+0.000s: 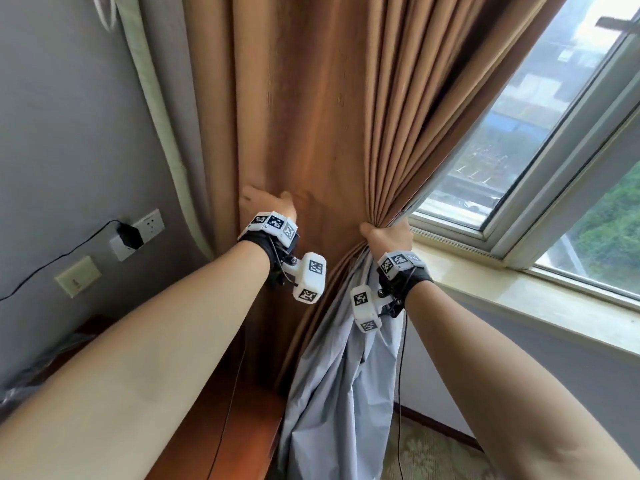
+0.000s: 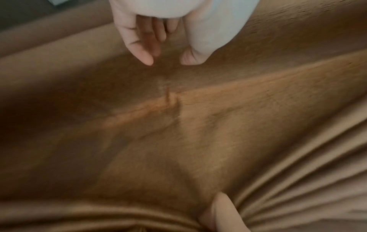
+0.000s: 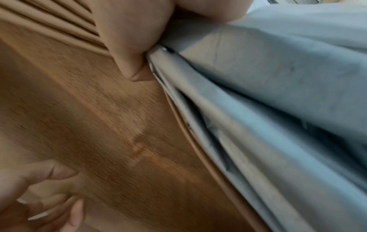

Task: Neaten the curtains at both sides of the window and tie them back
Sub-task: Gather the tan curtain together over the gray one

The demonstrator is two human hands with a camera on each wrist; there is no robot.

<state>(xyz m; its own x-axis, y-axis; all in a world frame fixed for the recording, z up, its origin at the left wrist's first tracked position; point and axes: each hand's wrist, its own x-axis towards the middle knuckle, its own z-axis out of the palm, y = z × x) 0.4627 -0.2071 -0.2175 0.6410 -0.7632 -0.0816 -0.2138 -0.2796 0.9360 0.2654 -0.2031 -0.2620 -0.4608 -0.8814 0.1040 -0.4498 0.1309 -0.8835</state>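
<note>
Curtain (image 1: 304, 109), brown, hangs centre frame, left of window (image 1: 540, 140). Right hand (image 1: 388, 233) fisted round its gathered pleats at mid-frame; grey lining (image 1: 339, 382) spills below the fist. Left hand (image 1: 268, 204) lies with fingers straight, flat on the smooth panel, holding nothing. Wall socket (image 1: 136, 233) at left.

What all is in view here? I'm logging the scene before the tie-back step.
curtain: one, brown, hanging left of the window, pleats bunched at its window edge
lining: one, pale grey, hanging below the bunch
window: one, white frame, right
sill: one, pale stone, under the window
sockets: two, white, on the grey wall, left
charger: one, black, plugged in, with cable
switch plate: one, cream, below the sockets
left hand: fingers relaxed, on the curtain
right hand: grips the bunched pleats
</note>
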